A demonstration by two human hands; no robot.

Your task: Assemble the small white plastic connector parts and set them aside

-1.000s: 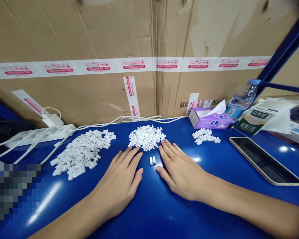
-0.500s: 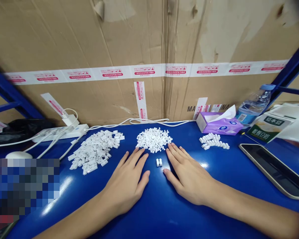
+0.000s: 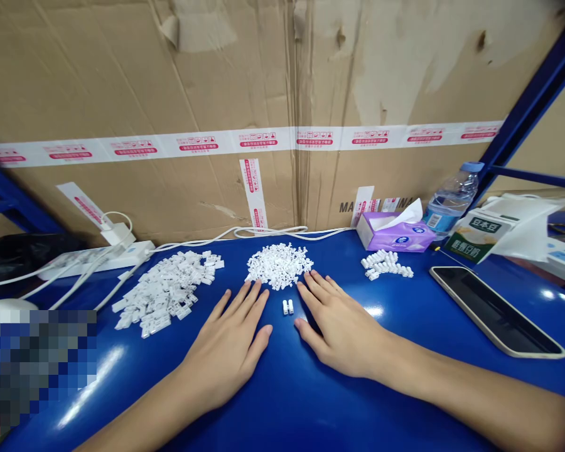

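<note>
My left hand lies palm down on the blue tabletop, fingers apart and holding nothing. My right hand rests flat opposite it, also with nothing in it. Between the two thumbs and index fingers sits a small white two-part plastic piece, touched by neither hand. Just beyond my fingertips is a heap of tiny white plastic parts. To the left of my left hand spreads a larger pile of flat white plastic pieces. A small group of white ribbed pieces lies beyond my right hand.
A power strip with white cables is at the back left. Along the back right stand a purple tissue pack, a water bottle and a green-and-white carton. A phone lies at right. Cardboard walls the far side.
The view has turned slightly to the right, so everything appears shifted left. My hands keep their flat pose beside the small white piece.
</note>
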